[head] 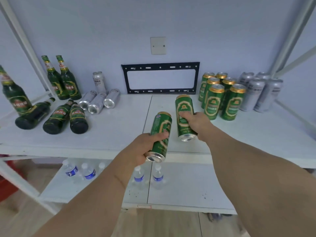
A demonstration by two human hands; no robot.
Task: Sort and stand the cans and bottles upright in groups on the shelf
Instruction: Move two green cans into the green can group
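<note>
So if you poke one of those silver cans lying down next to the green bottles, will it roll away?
Probably, a little. The three lying silver cans are round and rest on their sides on the smooth white shelf, so a sideways poke would likely roll one. They lie packed side by side, though, so neighbours may stop it. Whether they are empty, so light, I cannot tell.

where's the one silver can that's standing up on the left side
In the head view, the upright silver can stands at the back left of the shelf, against the wall, just right of two standing green bottles and behind three silver cans lying down.
</note>
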